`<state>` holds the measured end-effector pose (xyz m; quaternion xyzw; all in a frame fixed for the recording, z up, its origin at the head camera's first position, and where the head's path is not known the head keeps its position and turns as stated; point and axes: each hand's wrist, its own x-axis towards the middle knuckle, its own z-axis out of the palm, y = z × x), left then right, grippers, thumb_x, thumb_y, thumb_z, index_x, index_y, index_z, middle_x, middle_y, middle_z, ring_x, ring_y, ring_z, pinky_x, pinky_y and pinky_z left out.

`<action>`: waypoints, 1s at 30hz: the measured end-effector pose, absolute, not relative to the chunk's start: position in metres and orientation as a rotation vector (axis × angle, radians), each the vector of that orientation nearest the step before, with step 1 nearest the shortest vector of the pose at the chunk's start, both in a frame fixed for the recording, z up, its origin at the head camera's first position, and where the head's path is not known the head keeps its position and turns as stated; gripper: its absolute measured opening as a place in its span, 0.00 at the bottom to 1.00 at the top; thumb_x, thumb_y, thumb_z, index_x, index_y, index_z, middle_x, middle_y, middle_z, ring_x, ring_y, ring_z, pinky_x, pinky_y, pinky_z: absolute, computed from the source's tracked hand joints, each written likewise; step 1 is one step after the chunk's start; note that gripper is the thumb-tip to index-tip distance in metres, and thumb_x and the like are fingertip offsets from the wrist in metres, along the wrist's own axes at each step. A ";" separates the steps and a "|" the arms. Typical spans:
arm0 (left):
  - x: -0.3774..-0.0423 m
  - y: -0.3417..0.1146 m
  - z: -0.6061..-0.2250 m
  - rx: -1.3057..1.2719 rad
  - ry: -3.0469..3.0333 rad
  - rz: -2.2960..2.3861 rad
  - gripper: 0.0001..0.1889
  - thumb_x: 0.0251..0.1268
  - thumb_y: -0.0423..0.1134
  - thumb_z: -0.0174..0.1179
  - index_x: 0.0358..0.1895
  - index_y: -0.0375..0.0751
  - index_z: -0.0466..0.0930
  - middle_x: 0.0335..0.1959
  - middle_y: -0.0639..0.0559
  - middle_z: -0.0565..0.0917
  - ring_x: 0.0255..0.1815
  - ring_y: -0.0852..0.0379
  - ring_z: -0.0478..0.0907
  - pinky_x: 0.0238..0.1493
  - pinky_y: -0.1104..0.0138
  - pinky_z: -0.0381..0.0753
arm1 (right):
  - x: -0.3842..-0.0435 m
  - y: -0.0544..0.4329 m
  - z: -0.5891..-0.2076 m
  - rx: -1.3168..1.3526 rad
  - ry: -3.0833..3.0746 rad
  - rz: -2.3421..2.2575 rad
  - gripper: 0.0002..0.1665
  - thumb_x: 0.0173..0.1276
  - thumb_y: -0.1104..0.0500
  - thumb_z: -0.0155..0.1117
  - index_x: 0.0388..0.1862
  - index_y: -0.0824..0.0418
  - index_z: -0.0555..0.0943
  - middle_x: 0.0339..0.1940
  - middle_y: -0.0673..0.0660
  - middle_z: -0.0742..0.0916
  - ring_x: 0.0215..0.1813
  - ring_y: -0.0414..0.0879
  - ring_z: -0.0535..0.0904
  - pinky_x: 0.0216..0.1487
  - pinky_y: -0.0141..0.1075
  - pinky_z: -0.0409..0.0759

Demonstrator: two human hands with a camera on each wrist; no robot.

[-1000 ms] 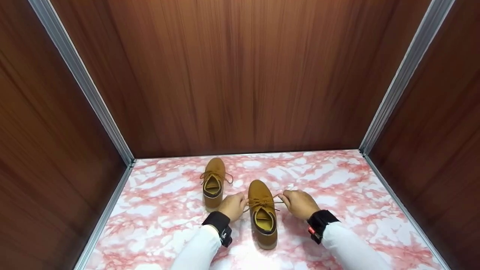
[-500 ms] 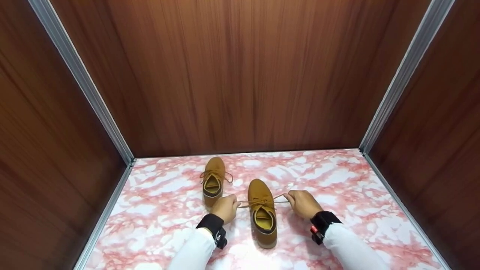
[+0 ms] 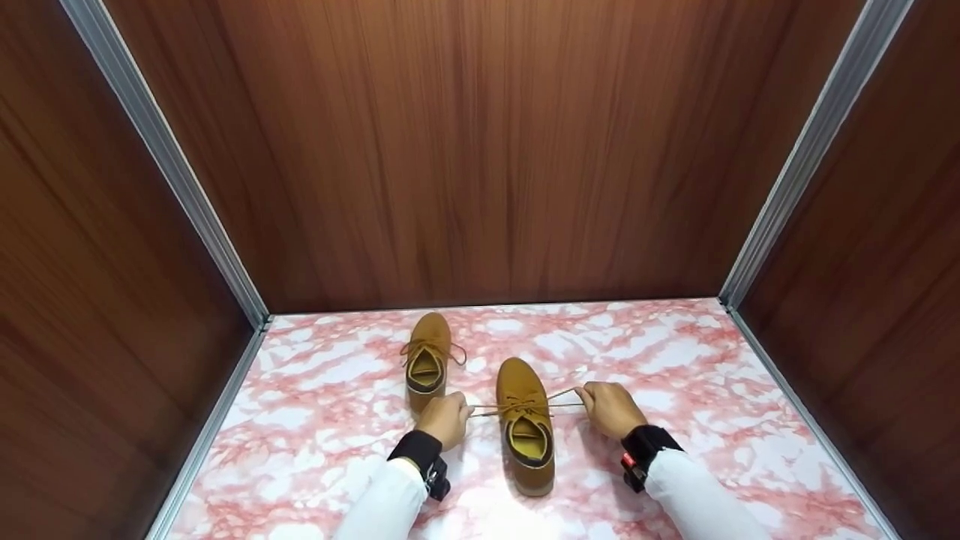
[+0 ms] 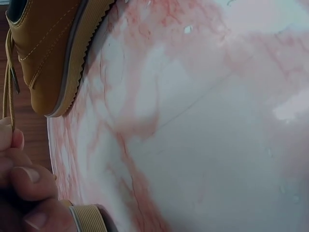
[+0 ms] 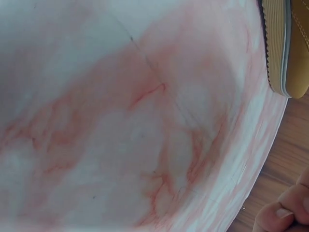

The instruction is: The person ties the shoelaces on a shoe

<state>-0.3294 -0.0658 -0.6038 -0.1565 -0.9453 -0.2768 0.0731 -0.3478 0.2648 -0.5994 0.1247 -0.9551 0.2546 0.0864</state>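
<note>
A tan lace-up shoe (image 3: 517, 375) stands toe-away between the two hands, its lace tied in a bow over the tongue. My left hand (image 3: 444, 420) pinches a loop of the shoelace (image 3: 484, 410) on the left side. On the other side my right hand (image 3: 611, 409) pinches the lace, and both sides stretch taut and nearly level. The left wrist view shows two lace strands (image 4: 8, 92) running into the fingertips, with a lace tip hanging beside them. Only the curled fingers (image 5: 277, 217) of the right hand show in the right wrist view; the lace there is out of sight.
A second tan shoe (image 3: 430, 330) with a bow stands further back on the left, its heel partly behind the left hand. Both stand on a red-and-white marbled surface (image 3: 675, 352). Brown wood-grain panels (image 3: 480, 150) with metal corner strips (image 3: 810, 150) enclose the back and sides.
My left hand has moved left and my right hand slightly right, drawing the lace out longer and tauter on both sides. Both shoes stay in place.
</note>
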 end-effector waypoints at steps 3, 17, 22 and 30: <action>-0.328 -0.067 -0.605 -0.456 -2.844 -0.831 0.15 0.75 0.38 0.62 0.26 0.44 0.72 0.21 0.50 0.79 0.28 0.48 0.81 0.32 0.60 0.76 | -0.348 0.265 -0.602 0.346 -2.856 0.773 0.27 0.81 0.54 0.59 0.17 0.52 0.70 0.16 0.47 0.73 0.26 0.43 0.72 0.36 0.41 0.76; -0.318 -0.056 -0.612 -0.308 -2.800 -1.101 0.16 0.75 0.43 0.62 0.25 0.45 0.76 0.21 0.54 0.79 0.26 0.56 0.76 0.34 0.63 0.75 | -0.341 0.261 -0.610 0.196 -2.971 0.978 0.28 0.82 0.50 0.57 0.17 0.55 0.72 0.18 0.48 0.73 0.26 0.43 0.71 0.36 0.37 0.70; -0.317 -0.049 -0.613 -0.259 -2.792 -1.252 0.14 0.75 0.44 0.63 0.29 0.44 0.81 0.19 0.55 0.83 0.21 0.63 0.73 0.28 0.68 0.73 | -0.339 0.254 -0.606 0.195 -2.991 0.966 0.25 0.82 0.49 0.57 0.22 0.56 0.81 0.21 0.50 0.81 0.29 0.45 0.76 0.38 0.40 0.74; -0.308 -0.046 -0.612 -0.189 -2.753 -1.387 0.15 0.73 0.45 0.66 0.51 0.37 0.79 0.25 0.52 0.85 0.21 0.63 0.76 0.28 0.67 0.75 | -0.334 0.249 -0.593 0.113 -2.946 1.059 0.20 0.79 0.48 0.62 0.58 0.61 0.83 0.35 0.57 0.90 0.38 0.48 0.85 0.47 0.48 0.84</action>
